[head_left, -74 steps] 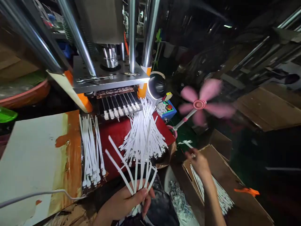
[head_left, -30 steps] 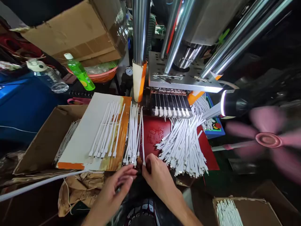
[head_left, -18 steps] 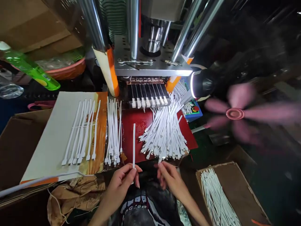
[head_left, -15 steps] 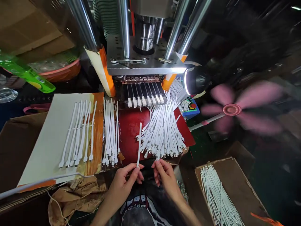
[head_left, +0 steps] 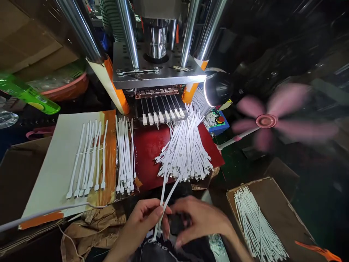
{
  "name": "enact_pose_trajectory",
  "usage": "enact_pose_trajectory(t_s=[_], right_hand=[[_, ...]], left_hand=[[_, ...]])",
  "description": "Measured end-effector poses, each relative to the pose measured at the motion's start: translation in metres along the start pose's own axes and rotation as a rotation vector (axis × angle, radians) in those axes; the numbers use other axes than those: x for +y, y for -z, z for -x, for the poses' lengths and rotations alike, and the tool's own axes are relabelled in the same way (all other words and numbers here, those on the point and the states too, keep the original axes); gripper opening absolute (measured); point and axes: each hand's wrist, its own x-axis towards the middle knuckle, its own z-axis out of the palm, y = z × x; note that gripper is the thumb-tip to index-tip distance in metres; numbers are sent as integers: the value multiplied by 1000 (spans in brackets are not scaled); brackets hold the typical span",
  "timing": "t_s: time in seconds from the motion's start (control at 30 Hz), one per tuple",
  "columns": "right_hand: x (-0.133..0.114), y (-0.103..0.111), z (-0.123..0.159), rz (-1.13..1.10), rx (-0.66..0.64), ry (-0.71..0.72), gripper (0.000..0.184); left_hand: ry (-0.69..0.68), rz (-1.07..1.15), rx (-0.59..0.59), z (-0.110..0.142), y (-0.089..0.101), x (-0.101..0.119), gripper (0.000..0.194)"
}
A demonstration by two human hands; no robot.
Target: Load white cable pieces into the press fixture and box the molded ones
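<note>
Two short white cables [head_left: 164, 189] cross between the thumb and fingers of my left hand [head_left: 143, 223], their plug ends hanging below the grip over my lap. My right hand [head_left: 201, 218] is just to the right, its thumb and fingers apart and slightly blurred, with nothing seen in it. Beyond both hands, a large fanned pile of white cables [head_left: 188, 156] lies on a red mat [head_left: 145, 145]. Under a press [head_left: 160, 78], a row of white plugs [head_left: 160, 117] sits in a dark fixture.
To the left lie a narrow bundle of cables [head_left: 125, 156] and a spaced row of cables [head_left: 88, 156] on a pale board [head_left: 45, 182]. A pink fan [head_left: 265, 121] spins at right, above an open carton [head_left: 283, 203] holding more cables. A lamp [head_left: 216, 89] lights the press.
A second cable has come into my left hand. My right hand has let go of the cable end at the pile's edge and opened. The view has shifted slightly.
</note>
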Motion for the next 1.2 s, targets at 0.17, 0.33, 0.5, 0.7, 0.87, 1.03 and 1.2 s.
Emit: enact_pose_trajectory(t_s=[0.17, 0.33, 0.5, 0.7, 0.87, 1.03, 1.2], right_hand=[[-24, -4, -38, -379, 514, 79, 48], [-23, -19, -58, -235, 605, 135, 38], [-26, -16, -60, -81, 568, 246, 25], [-33, -8, -57, 11, 519, 324, 24], [-35, 2, -57, 43, 609, 384, 22], [-40, 3, -67, 93, 636, 486, 15], [-41, 1, -81, 105, 600, 423, 21]], left_hand=[[-102, -449, 11, 10, 14, -4, 47], [-151, -645, 69, 3, 26, 13, 39], [-429, -636, 271, -17, 21, 70, 37], [-585, -729, 114, -24, 8, 111, 17], [-575, -651, 31, -21, 11, 113, 16], [-667, -655, 27, -21, 16, 117, 13], [-724, -778, 96, -17, 14, 121, 16]])
